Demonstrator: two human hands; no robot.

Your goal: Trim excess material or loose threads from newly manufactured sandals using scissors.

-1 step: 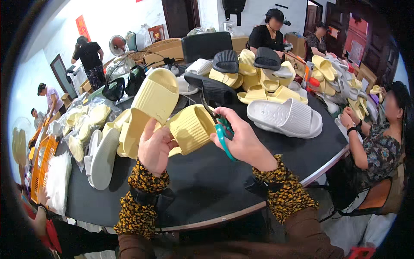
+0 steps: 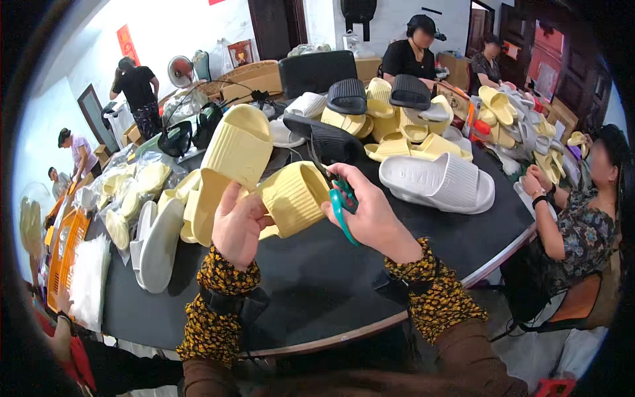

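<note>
the left hand (image 2: 239, 223) has its grip closed on the near left edge of a pale yellow slipper with ribbed strap, of foam-like material (image 2: 291, 198). this slipper is between the two hands, at the middle of the scene, over the dark surface (image 2: 311, 291). the grip of the right hand (image 2: 370, 208) is closed around scissors with teal handles (image 2: 340, 215), near the right side of the strap; whether the blades touch it, i cannot tell. a second pale yellow ribbed slipper (image 2: 239, 142) stands tilted at the far left. i judge the held slipper light, soft and bendable, not fragile, little slippery; its thick sole edge seems the firmest place for holding.
</note>
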